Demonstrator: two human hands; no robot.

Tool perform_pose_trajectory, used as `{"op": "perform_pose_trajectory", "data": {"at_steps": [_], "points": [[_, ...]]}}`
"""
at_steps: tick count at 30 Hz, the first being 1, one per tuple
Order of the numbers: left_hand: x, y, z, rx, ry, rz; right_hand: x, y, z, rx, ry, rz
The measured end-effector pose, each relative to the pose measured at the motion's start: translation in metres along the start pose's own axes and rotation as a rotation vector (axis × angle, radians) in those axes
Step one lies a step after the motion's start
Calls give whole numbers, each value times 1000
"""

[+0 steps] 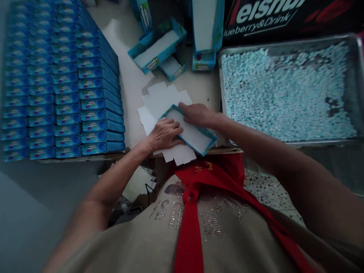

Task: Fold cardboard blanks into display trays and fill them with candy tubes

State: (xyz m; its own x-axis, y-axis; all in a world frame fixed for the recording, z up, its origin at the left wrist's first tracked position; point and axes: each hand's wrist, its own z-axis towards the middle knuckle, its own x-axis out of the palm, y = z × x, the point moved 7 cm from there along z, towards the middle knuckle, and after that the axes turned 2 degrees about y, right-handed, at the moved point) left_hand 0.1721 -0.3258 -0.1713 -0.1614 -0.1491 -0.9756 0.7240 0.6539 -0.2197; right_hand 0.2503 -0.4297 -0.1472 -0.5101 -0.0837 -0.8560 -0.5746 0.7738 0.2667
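Observation:
A shallow blue cardboard box (196,137) with a white inside lies at a slant near the table's front edge. My left hand (166,133) is on its left long wall, fingers bent over the rim. At the far end of the same box, my right hand (197,113) grips the wall, with its thumb side at the corner. Beneath the box and my left hand are flat white cardboard blanks (163,96) with notched edges, partly covered. The undersides of my fingers are hidden.
Tall stacks of blue candy boxes (65,94) fill the left side. Several open blue box trays (159,49) lie at the back. A metal tray (223,91) of pale blue candies (284,94) stands at right, before a black printed carton (261,19).

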Motion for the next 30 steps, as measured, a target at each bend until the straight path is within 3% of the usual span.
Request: {"op": "perform_pose_trajectory", "data": {"at_steps": [3, 7, 10, 18, 21, 24, 27, 30], "points": [[0, 0, -3, -36, -11, 14, 3, -14, -18, -1, 133, 71], [4, 1, -4, -41, -21, 16, 12, -15, -56, 149, 127, -127], [4, -1, -8, -41, -45, 63, 26, -5, -72, 228, 121, -138], [5, 0, -17, -34, -69, 154, 41, -4, -66, 108, 40, -34], [2, -1, -22, -16, -146, 163, 43, -11, -71, 55, 51, -27], [-19, 2, -41, -120, -458, 229, 23, -22, -65, 34, 40, -67], [-40, 9, -71, -320, -815, 251, -30, -35, -38, 76, -104, -79], [-47, 26, -90, -529, -911, 182, -85, -33, 3, 55, -261, -47]]}}
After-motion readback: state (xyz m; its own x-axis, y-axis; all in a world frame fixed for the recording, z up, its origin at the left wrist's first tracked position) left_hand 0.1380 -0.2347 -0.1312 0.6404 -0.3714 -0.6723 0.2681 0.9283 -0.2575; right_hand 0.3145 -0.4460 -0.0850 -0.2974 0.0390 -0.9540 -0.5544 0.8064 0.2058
